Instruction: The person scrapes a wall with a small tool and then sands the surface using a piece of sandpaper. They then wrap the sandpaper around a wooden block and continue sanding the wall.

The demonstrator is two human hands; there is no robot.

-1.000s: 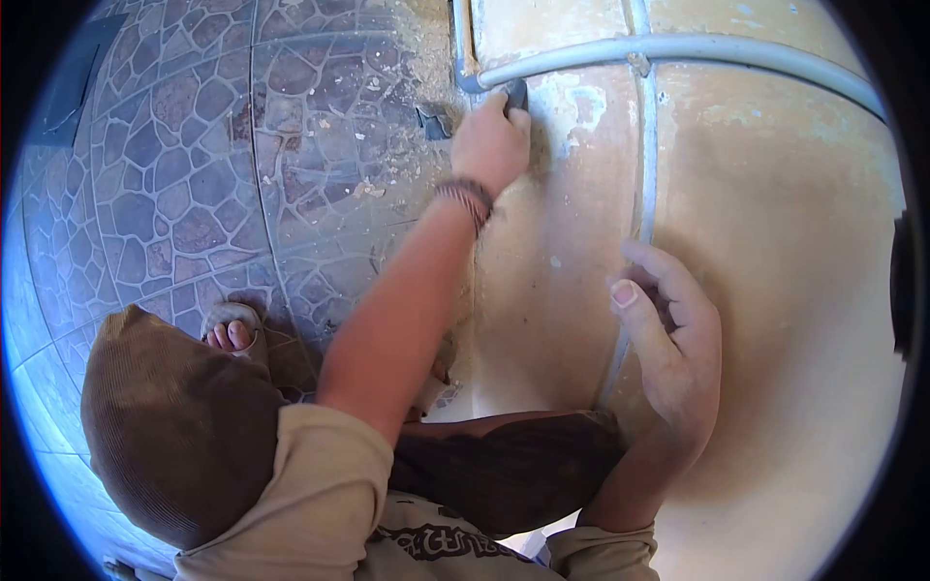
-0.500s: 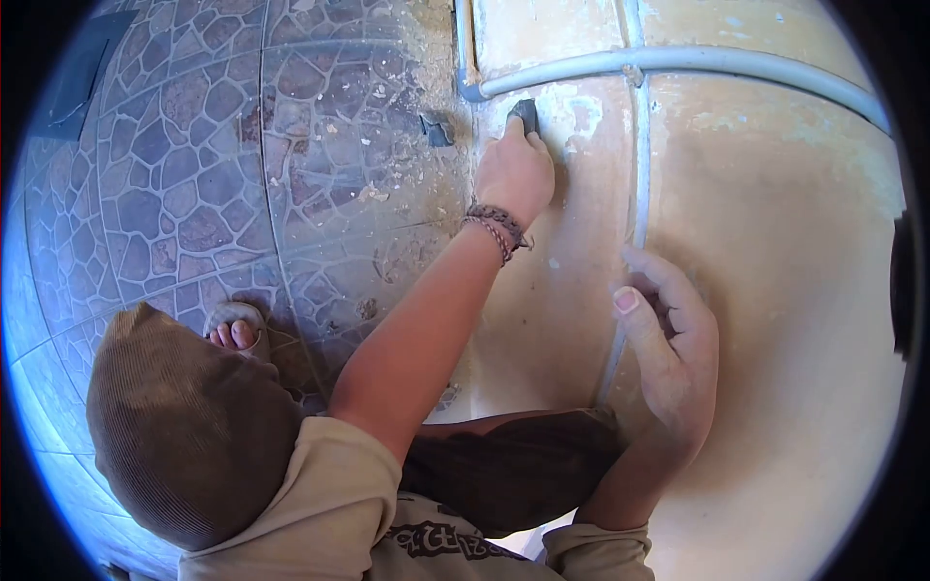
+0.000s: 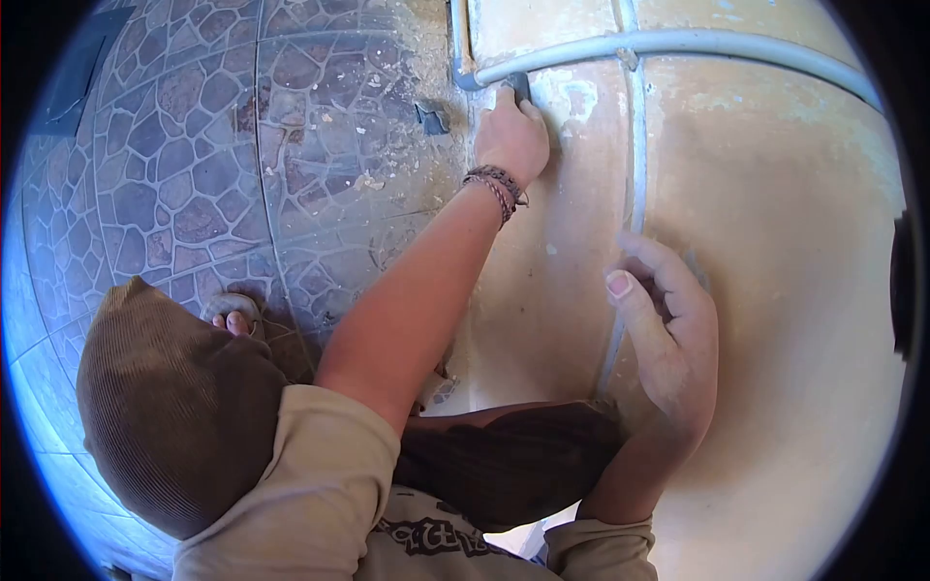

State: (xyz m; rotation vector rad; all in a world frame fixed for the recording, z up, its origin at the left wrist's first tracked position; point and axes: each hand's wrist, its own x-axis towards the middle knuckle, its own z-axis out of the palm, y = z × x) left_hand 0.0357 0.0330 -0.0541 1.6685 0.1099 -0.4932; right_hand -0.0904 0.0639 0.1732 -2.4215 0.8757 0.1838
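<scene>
My left hand (image 3: 511,140), with braided bracelets at its wrist, is closed on a small dark grey piece of sandpaper (image 3: 521,87). It presses the sandpaper against the cream wall (image 3: 552,261), just below the bend of a grey pipe (image 3: 697,41) and beside a pale patch of flaked paint (image 3: 578,100). My right hand (image 3: 670,324) is dusty and held near the wall, to the right of a thin vertical conduit (image 3: 637,165). Its fingers are loosely bent, the thumb stands apart, and nothing shows between them.
A torn dark scrap (image 3: 431,117) lies on the stone-patterned floor (image 3: 194,194) among paint flakes and dust. My bent knee (image 3: 174,416) in brown ribbed cloth and a foot (image 3: 232,315) are at the left. A dark flat object (image 3: 82,77) lies at the far left.
My left hand has slid the sandpaper a little up the wall, closer to the pipe bend. My right hand stays almost where it was. The view has shifted slightly.
</scene>
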